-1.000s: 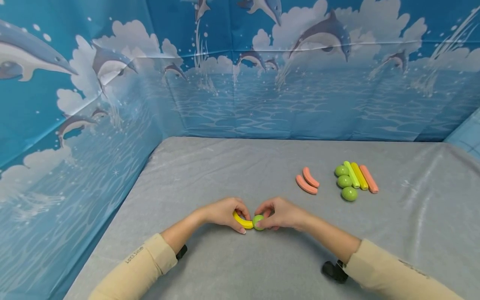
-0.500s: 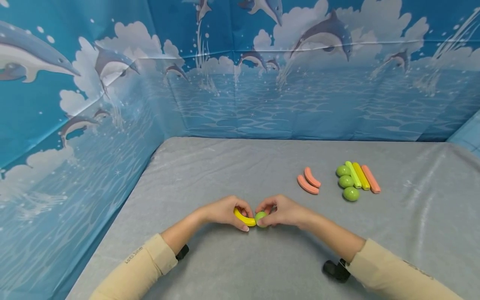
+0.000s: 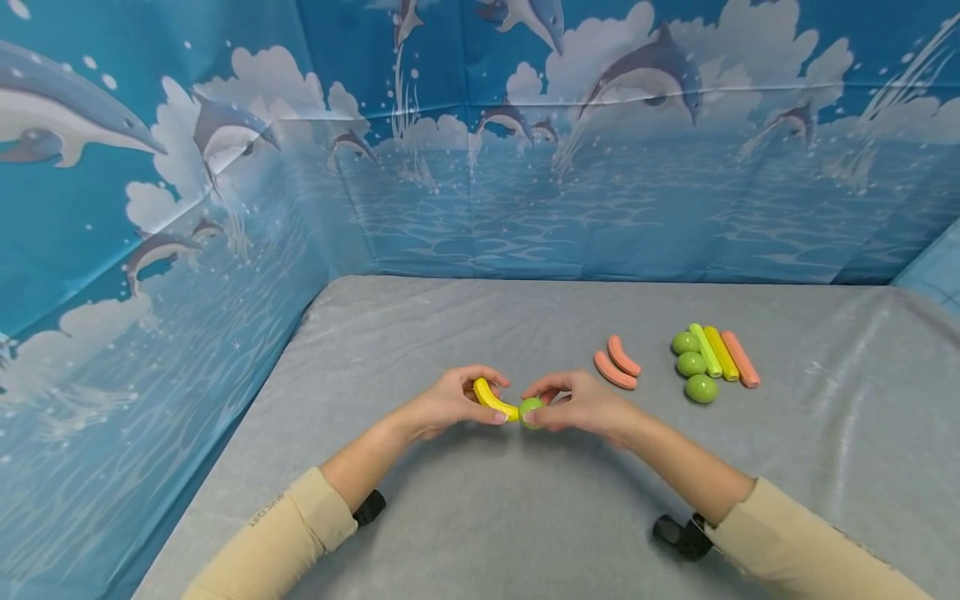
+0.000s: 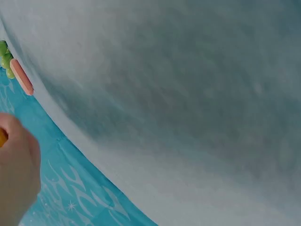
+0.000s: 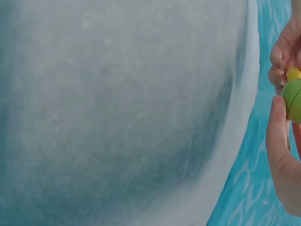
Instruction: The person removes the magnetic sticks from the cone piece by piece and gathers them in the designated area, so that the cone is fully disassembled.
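My left hand (image 3: 457, 402) pinches a curved yellow piece (image 3: 491, 400), shaped like a small banana, between thumb and fingers. A round green ball (image 3: 531, 412) is held by the fingertips of my right hand (image 3: 581, 407). One end of the yellow piece meets the ball's left side. Up close in the right wrist view, a thin seam line runs round the green ball (image 5: 292, 100), and the yellow piece (image 5: 294, 74) sits against it. The left wrist view catches only part of the left hand (image 4: 19, 165) at its edge.
Two curved salmon pieces (image 3: 615, 371) lie right of centre on the grey cloth (image 3: 450, 325). Farther right are several green balls (image 3: 701, 389) beside straight sticks: lime (image 3: 705, 350), yellow (image 3: 722, 353) and salmon (image 3: 740, 359). A blue dolphin-print curtain (image 3: 480, 200) borders the back and left.
Both hands have moved up and slightly right in the head view, carrying the yellow piece and green ball together. The pieces on the right lie as before.
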`<state>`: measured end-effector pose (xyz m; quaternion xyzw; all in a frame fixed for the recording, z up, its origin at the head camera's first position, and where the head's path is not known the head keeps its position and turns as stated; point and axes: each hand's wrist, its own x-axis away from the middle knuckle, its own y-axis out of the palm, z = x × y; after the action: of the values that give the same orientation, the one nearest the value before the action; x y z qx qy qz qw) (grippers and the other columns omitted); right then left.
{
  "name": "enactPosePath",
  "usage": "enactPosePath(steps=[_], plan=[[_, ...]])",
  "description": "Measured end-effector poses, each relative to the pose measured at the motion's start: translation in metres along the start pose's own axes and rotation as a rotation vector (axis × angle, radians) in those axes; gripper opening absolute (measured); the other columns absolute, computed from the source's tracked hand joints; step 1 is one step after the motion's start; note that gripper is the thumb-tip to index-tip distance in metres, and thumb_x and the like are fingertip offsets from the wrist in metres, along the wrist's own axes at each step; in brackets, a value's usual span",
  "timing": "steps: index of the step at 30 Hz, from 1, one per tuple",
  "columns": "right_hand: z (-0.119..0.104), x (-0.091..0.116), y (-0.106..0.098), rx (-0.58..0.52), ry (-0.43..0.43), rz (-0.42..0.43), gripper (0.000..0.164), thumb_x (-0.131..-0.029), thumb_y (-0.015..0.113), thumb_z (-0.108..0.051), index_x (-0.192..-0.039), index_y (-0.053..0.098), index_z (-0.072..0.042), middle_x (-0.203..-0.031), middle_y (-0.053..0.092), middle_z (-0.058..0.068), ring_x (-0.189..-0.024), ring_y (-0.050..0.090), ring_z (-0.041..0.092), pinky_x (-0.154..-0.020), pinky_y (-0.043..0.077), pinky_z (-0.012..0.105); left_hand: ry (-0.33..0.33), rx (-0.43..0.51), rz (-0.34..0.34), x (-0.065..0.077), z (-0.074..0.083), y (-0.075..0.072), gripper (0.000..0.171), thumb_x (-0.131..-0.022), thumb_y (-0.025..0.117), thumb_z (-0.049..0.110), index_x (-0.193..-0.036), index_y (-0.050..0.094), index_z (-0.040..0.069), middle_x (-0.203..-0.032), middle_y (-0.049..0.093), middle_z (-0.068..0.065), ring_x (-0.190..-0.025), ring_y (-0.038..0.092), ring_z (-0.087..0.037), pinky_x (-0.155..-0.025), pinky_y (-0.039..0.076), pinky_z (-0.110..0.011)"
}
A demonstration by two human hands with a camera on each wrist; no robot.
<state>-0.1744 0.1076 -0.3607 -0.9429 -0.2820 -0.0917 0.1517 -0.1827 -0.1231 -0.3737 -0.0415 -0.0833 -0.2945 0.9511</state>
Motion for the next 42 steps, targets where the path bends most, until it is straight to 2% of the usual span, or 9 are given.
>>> enactPosePath(steps=[3, 9, 15, 21, 25, 28, 31, 36, 42], plan=[[-0.003, 0.001, -0.001, -0.026, 0.002, 0.047, 0.046, -0.079, 0.074, -0.020, -0.117, 0.060, 0.002, -0.097, 0.056, 0.012, -0.083, 0.060, 0.025, -0.080, 0.050, 0.041, -0.002, 0.164, 0.076, -0.001, 0.002, 0.004, 0.056, -0.081, 0.064, -0.009, -0.132, 0.042, -0.005, -0.102, 0.053, -0.009, -0.082, 0.055, -0.014, -0.075, 0.050, -0.025], [-0.006, 0.000, -0.001, -0.058, -0.027, 0.119, 0.046, -0.079, 0.075, -0.022, -0.116, 0.061, 0.001, -0.098, 0.057, 0.012, -0.088, 0.059, 0.033, -0.081, 0.049, 0.043, 0.013, 0.432, 0.244, -0.006, 0.005, 0.015, 0.057, -0.085, 0.059, -0.012, -0.135, 0.040, 0.007, -0.122, 0.053, -0.018, -0.098, 0.058, -0.019, -0.085, 0.049, -0.030], [-0.009, -0.001, 0.000, -0.075, -0.037, 0.180, 0.049, -0.078, 0.076, -0.024, -0.119, 0.060, -0.001, -0.100, 0.057, 0.012, -0.091, 0.059, 0.039, -0.080, 0.049, 0.045, 0.017, 0.598, 0.393, -0.010, 0.008, 0.025, 0.053, -0.085, 0.058, -0.012, -0.131, 0.039, 0.006, -0.133, 0.049, -0.019, -0.118, 0.051, -0.028, -0.090, 0.046, -0.030], [-0.007, -0.002, 0.000, -0.090, -0.059, 0.212, 0.046, -0.078, 0.077, -0.022, -0.116, 0.062, -0.001, -0.100, 0.058, 0.013, -0.091, 0.059, 0.040, -0.079, 0.049, 0.046, 0.037, 0.570, 0.478, -0.016, 0.010, 0.030, 0.047, -0.085, 0.062, -0.007, -0.126, 0.045, 0.006, -0.109, 0.058, -0.010, -0.093, 0.060, -0.017, -0.090, 0.046, -0.032], [-0.006, -0.002, 0.000, -0.097, -0.074, 0.202, 0.042, -0.078, 0.076, -0.021, -0.113, 0.064, -0.001, -0.100, 0.059, 0.012, -0.090, 0.060, 0.037, -0.080, 0.049, 0.045, 0.061, 0.557, 0.487, -0.018, 0.009, 0.032, 0.042, -0.086, 0.061, -0.006, -0.123, 0.047, 0.007, -0.100, 0.057, -0.007, -0.086, 0.060, -0.016, -0.087, 0.048, -0.032], [-0.006, -0.003, -0.001, -0.096, -0.096, 0.193, 0.041, -0.079, 0.075, -0.020, -0.112, 0.064, 0.001, -0.102, 0.062, 0.011, -0.086, 0.061, 0.030, -0.079, 0.049, 0.045, 0.090, 0.544, 0.476, -0.018, 0.008, 0.033, 0.040, -0.086, 0.061, -0.007, -0.121, 0.047, 0.006, -0.103, 0.056, -0.009, -0.086, 0.060, -0.017, -0.084, 0.050, -0.031], [-0.005, -0.003, -0.002, -0.073, -0.115, 0.191, 0.036, -0.078, 0.075, -0.017, -0.108, 0.066, 0.001, -0.099, 0.065, 0.010, -0.081, 0.061, 0.023, -0.078, 0.050, 0.045, 0.138, 0.485, 0.452, -0.017, 0.008, 0.034, 0.041, -0.085, 0.062, -0.007, -0.121, 0.048, 0.005, -0.108, 0.054, -0.011, -0.088, 0.059, -0.017, -0.081, 0.051, -0.030], [-0.001, -0.002, -0.005, -0.027, -0.113, 0.179, 0.030, -0.078, 0.073, -0.013, -0.104, 0.068, 0.000, -0.092, 0.067, 0.008, -0.075, 0.060, 0.021, -0.074, 0.050, 0.042, 0.222, 0.364, 0.393, -0.016, 0.009, 0.036, 0.040, -0.084, 0.063, -0.007, -0.121, 0.049, 0.002, -0.111, 0.052, -0.012, -0.092, 0.059, -0.017, -0.081, 0.051, -0.032], [0.001, 0.000, -0.008, 0.056, -0.127, 0.097, 0.033, -0.078, 0.071, -0.013, -0.107, 0.067, 0.002, -0.093, 0.065, 0.008, -0.077, 0.058, 0.021, -0.073, 0.050, 0.040, 0.251, 0.252, 0.348, -0.013, 0.011, 0.038, 0.039, -0.082, 0.064, -0.007, -0.118, 0.051, 0.001, -0.109, 0.054, -0.011, -0.091, 0.059, -0.019, -0.079, 0.052, -0.033]])
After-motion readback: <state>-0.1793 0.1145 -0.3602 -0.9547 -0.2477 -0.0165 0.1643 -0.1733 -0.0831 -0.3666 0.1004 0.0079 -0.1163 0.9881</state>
